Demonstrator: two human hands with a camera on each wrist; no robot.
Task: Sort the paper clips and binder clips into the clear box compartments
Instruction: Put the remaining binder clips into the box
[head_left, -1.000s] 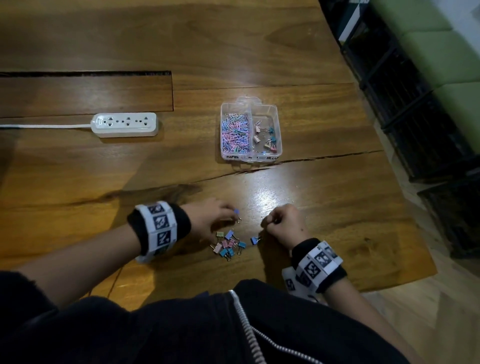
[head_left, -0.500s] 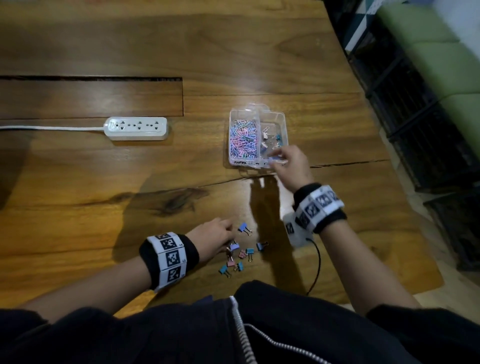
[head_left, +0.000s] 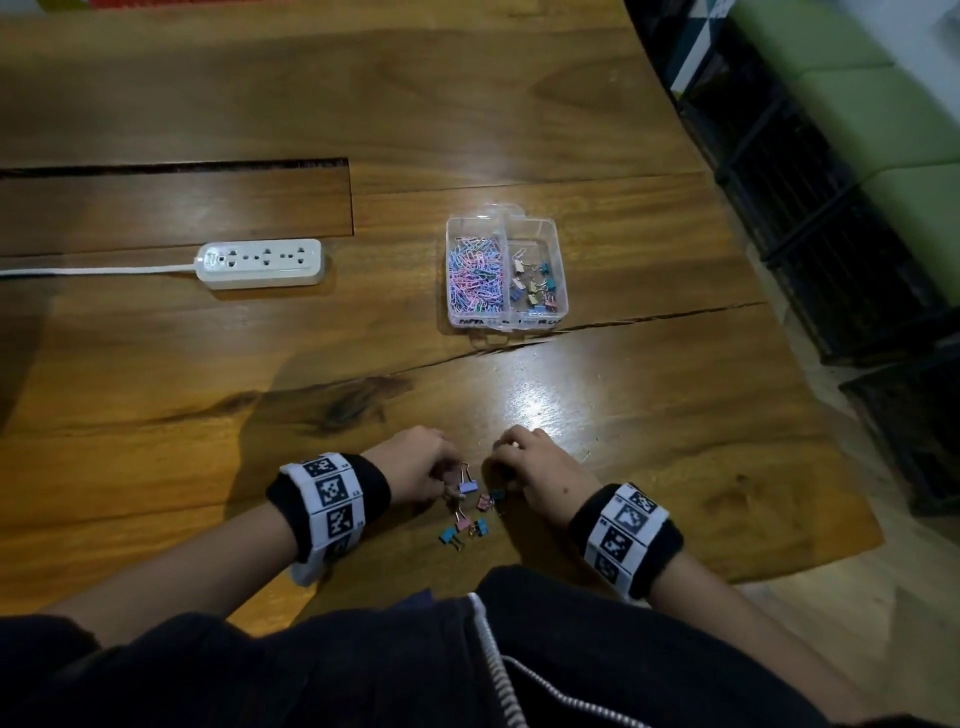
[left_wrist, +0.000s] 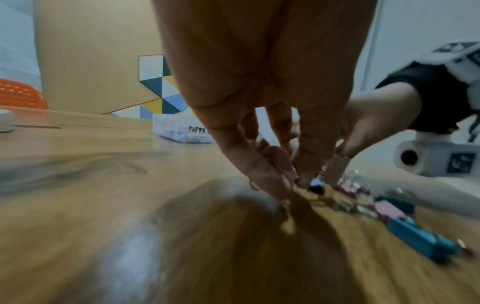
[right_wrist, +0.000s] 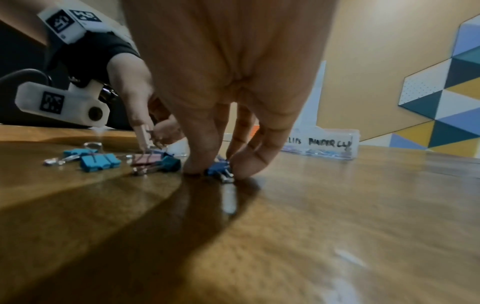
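Fingertips (right_wrist: 193, 167) of our right hand (head_left: 540, 475) pinch a dark blue binder clip (right_wrist: 218, 167) flat on the table (head_left: 675, 415), its wire handles pointing back toward us. Our left hand (head_left: 413, 465) pinches a pale clip (right_wrist: 144, 133) just beside. Beyond both, toward the table's far edge, sits the clear box (head_left: 558, 270), nearer our right hand.

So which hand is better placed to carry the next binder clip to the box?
Probably the right hand: its fingers already pinch a dark blue clip on the table, and the box lies ahead, slightly to its side. The left hand holds a pale clip too, but reaches farther.
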